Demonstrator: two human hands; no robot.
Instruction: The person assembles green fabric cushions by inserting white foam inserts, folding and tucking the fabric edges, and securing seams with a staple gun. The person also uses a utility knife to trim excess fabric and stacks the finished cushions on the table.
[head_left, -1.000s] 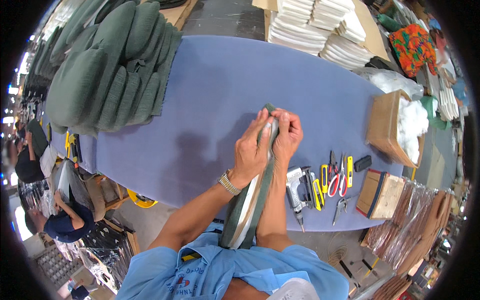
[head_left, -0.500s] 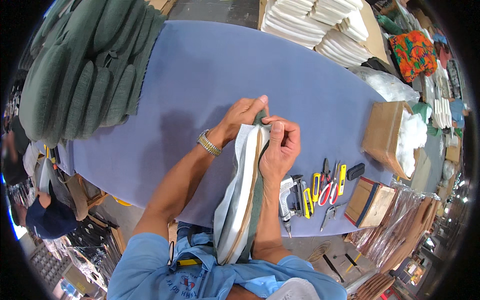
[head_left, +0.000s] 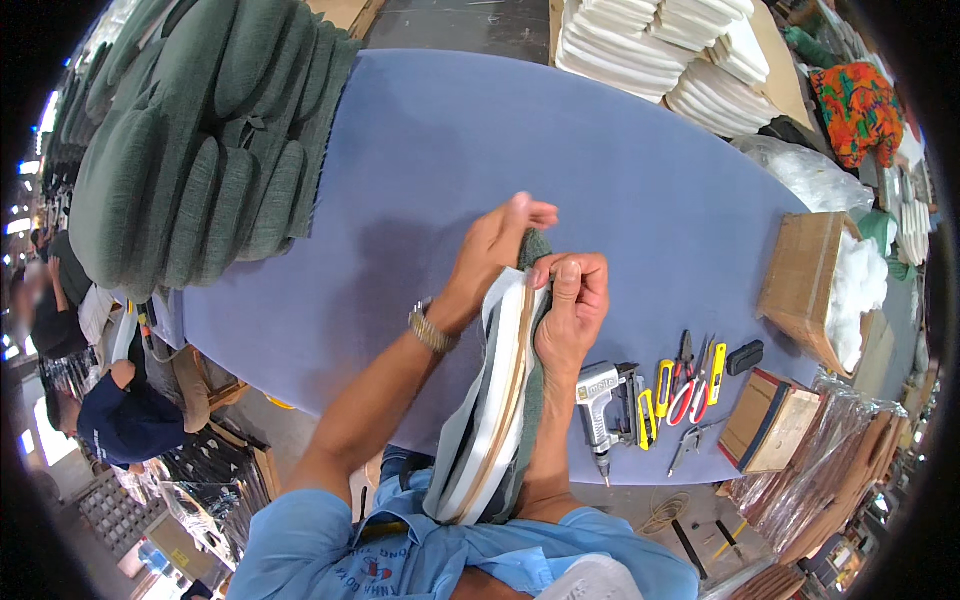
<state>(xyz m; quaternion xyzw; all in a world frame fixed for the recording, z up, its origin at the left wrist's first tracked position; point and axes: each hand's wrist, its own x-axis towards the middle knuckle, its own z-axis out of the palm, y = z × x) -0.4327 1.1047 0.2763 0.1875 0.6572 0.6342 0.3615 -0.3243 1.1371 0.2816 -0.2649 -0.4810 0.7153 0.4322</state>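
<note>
A long, narrow cushion (head_left: 492,400) stands on edge between my forearms, its lower end against my shirt. Along it run white padding, a thin brown strip, a pale cloth side and dark green fabric. My right hand (head_left: 570,310) is closed, pinching the cushion's fabric edge near its far end. Just left of that end is my left hand (head_left: 497,243), its fingers stretched out past a tuft of green fabric (head_left: 536,246); the thumb is smeared by motion. Whether the left palm touches the fabric is hidden.
Green cushions (head_left: 215,150) are piled at the far left. On the table's right (head_left: 680,230) lie a staple gun (head_left: 602,405), yellow cutters (head_left: 718,372), red-handled scissors (head_left: 688,400) and pliers (head_left: 686,348). Beyond stand a wooden block (head_left: 768,420) and a carton (head_left: 800,275) with white stuffing.
My left hand's fingers have loosened from the green fabric tip and straightened out. My right hand keeps its pinch on the edge. The whole view has shifted slightly.
</note>
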